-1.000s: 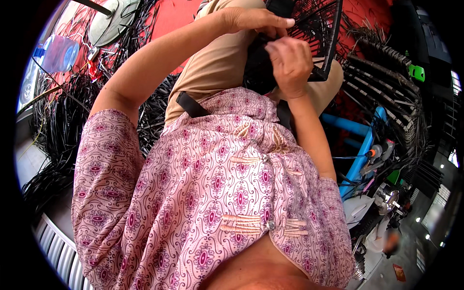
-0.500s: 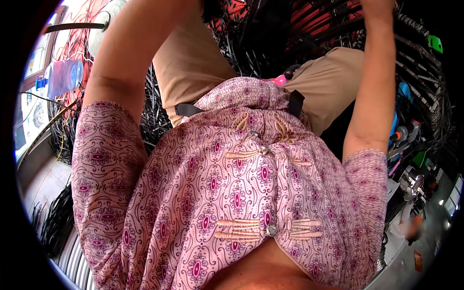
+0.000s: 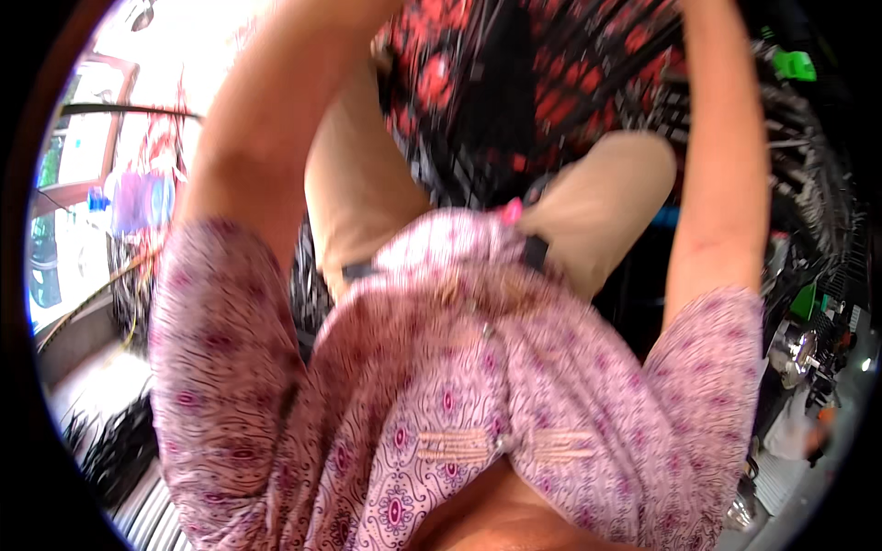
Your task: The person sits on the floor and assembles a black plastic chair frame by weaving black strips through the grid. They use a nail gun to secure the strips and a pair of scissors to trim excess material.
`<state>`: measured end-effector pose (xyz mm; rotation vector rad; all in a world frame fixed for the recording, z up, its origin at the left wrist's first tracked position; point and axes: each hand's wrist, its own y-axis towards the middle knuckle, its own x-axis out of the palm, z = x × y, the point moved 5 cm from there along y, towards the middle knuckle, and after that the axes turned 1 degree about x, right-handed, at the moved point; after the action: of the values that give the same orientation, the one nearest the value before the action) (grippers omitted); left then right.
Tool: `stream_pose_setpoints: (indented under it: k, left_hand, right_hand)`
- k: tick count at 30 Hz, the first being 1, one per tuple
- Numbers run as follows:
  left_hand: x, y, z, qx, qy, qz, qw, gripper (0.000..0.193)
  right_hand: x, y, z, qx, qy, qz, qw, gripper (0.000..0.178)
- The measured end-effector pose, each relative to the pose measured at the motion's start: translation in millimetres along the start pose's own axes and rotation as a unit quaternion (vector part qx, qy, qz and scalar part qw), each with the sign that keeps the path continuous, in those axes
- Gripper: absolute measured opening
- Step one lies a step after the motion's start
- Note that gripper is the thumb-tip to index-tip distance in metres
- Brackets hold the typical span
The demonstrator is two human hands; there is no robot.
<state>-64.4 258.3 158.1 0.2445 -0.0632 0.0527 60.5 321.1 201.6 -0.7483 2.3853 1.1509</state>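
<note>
Both my forearms reach up past the top edge of the view, so neither hand shows. My left forearm (image 3: 276, 101) slants upward over my tan-trousered leg (image 3: 354, 174). On the other side my right forearm (image 3: 726, 156) rises almost straight, outside my bent knee. Between and beyond my legs lies a mass of thin black strands (image 3: 514, 101), like cables or strips, over red patches (image 3: 432, 78). What my hands hold or touch cannot be seen. A small pink item (image 3: 512, 211) is by the hem of my patterned shirt.
At the left hang a clear bottle with a blue cap (image 3: 142, 202) and a dark rod (image 3: 129, 109). A black bundle of strands (image 3: 110, 450) lies lower left. On the right are more dark strands (image 3: 808, 174), a bright green object (image 3: 795, 65) and a shiny metal object (image 3: 792, 354).
The whole view has shifted and blurred with head motion. My right hand's wrist end, partly seen at the top before, has gone out of view. More red shows beyond my legs.
</note>
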Motion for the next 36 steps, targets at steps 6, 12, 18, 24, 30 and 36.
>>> stream_pose_setpoints:
  k: [6,12,18,24,30,36]
  left_hand:
    - [0.5,-27.4,14.6,-0.042,-0.108,-0.004,0.993,0.044]
    - [-2.4,-61.6,12.9,-0.097,-0.262,-0.064,0.958,0.080]
    - [-4.9,-84.8,10.8,-0.046,-0.185,0.036,0.981,0.047]
    - [0.0,-74.4,10.5,-0.016,-0.081,0.095,0.992,0.028]
    - [3.7,-73.0,38.3,0.082,0.280,0.182,0.939,0.020]
    - [-19.2,-46.6,26.7,0.086,0.267,0.133,0.951,0.010]
  right_hand:
    - [-1.6,-2.0,1.8,0.099,0.125,-0.077,0.984,0.013]
    - [8.1,-12.9,-18.6,0.176,0.230,-0.134,0.948,0.012]
    - [25.3,-10.4,-30.4,0.208,0.244,-0.154,0.935,0.012]
    - [28.6,-5.3,-28.0,0.152,0.243,-0.146,0.947,0.011]
    - [-20.0,-39.0,-44.0,0.010,0.124,0.154,0.980,0.030]
    - [-144.5,-185.3,-23.6,0.084,0.039,0.364,0.927,0.039]
